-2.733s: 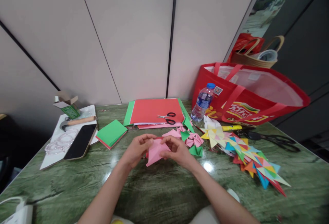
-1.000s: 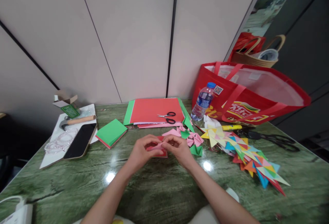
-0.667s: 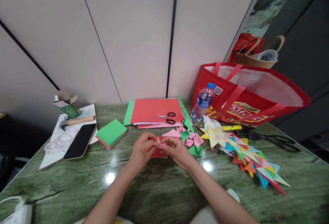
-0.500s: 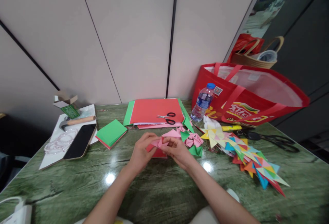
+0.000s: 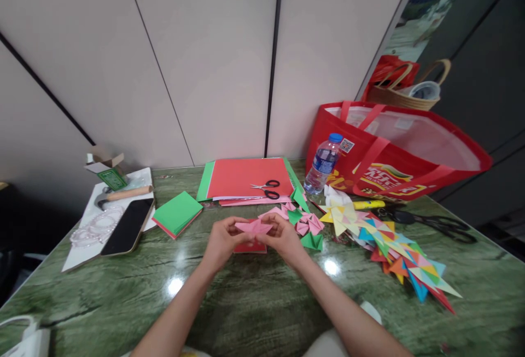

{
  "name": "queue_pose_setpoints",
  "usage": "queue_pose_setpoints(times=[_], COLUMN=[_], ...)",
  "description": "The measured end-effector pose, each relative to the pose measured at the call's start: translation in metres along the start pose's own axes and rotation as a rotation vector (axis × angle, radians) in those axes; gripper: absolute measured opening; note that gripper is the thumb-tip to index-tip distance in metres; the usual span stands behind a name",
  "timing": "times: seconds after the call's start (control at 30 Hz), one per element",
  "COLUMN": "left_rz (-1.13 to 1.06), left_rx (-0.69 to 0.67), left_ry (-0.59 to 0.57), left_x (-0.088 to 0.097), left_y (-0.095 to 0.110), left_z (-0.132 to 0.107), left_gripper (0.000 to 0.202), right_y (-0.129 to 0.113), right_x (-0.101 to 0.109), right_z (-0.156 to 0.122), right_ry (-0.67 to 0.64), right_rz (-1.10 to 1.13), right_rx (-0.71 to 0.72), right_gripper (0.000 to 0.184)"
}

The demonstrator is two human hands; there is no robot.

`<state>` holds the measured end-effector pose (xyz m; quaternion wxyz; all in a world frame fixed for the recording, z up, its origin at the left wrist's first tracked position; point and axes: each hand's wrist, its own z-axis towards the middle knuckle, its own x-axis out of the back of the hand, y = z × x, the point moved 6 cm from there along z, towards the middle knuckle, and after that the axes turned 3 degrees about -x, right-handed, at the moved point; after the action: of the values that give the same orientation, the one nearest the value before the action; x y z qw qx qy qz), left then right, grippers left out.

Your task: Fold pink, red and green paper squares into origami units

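Observation:
A small folded pink paper piece [image 5: 254, 227] is pinched between both my hands just above the green marble table [image 5: 254, 302]. My left hand [image 5: 221, 239] grips its left end with closed fingers. My right hand [image 5: 283, 236] grips its right end the same way. Under my hands lies a red paper square [image 5: 250, 247]. Just right of my right hand sits a cluster of small pink and green folded pieces [image 5: 305, 221].
A green paper stack [image 5: 178, 212] lies to the left, red and green sheets [image 5: 241, 177] with small scissors [image 5: 268, 187] behind. A water bottle [image 5: 323, 163], red tote bag [image 5: 394, 149], multicoloured paper star chain [image 5: 389, 242] and black scissors [image 5: 435, 220] stand right. A phone [image 5: 129, 226] and hammer [image 5: 121, 194] are at left.
The pink paper, a larger flat sheet 2.7 s ago, is now folded into a small narrow shape held flat between both hands. My hands stayed over the red square.

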<state>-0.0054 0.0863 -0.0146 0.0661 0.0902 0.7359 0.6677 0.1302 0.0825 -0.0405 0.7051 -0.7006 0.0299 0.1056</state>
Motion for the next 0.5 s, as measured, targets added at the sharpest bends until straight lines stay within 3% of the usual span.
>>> queue_pose_setpoints(times=[0.23, 0.4, 0.5], left_rz=[0.161, 0.187, 0.239], left_rx=[-0.093, -0.125, -0.154], left_ry=[0.053, -0.019, -0.022], left_x=[0.004, 0.000, -0.002], left_y=[0.005, 0.006, 0.008], left_z=[0.002, 0.002, 0.000], left_gripper=[0.016, 0.011, 0.013], right_y=[-0.007, -0.016, -0.015], right_x=[-0.005, -0.013, -0.010], right_z=[-0.003, -0.008, -0.007], right_ry=[-0.014, -0.145, -0.091], right_rz=[-0.230, -0.177, -0.171], right_rx=[0.103, 0.073, 0.052], right_gripper=[0.023, 0.021, 0.019])
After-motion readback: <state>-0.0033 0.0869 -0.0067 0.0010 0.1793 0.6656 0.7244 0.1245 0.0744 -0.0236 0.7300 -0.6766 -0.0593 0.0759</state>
